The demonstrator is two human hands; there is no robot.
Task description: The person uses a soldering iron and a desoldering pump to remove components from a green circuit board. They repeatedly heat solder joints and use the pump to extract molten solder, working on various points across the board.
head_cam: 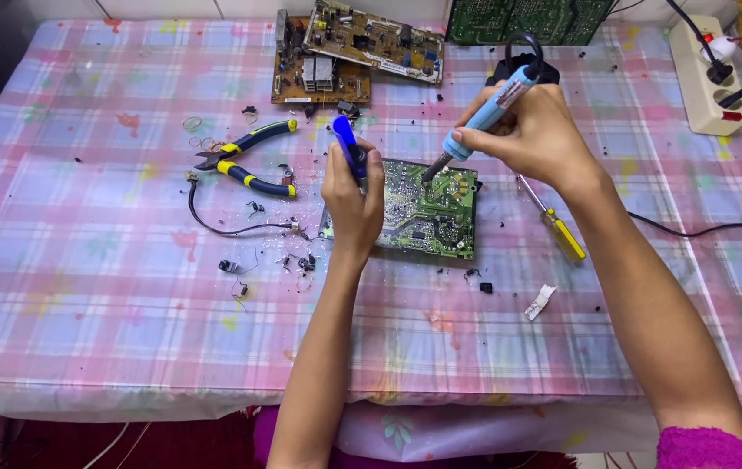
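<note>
1. Right hand (538, 130) gripping blue iron (484, 117), tip touching green board (427, 208) lying mid-bench (84, 287).
2. Left hand (354, 195) closing around blue tool (349, 149) at board's left edge.
3. Lying nearby: pliers (249, 156), yellow screwdriver (558, 227).

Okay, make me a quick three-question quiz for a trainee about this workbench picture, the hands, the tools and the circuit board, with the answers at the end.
1. True or false: the right hand points the light-blue soldering iron down at the green circuit board.
2. What does the left hand grip? A) a dark-blue tool B) the pliers C) the screwdriver
3. Which tool lies on the tablecloth left of the board, and in what colours?

Key
1. True.
2. A, the dark-blue tool, held upright at the board's left edge.
3. The pliers, with blue and yellow handles; the yellow-handled screwdriver lies on the right.
</note>
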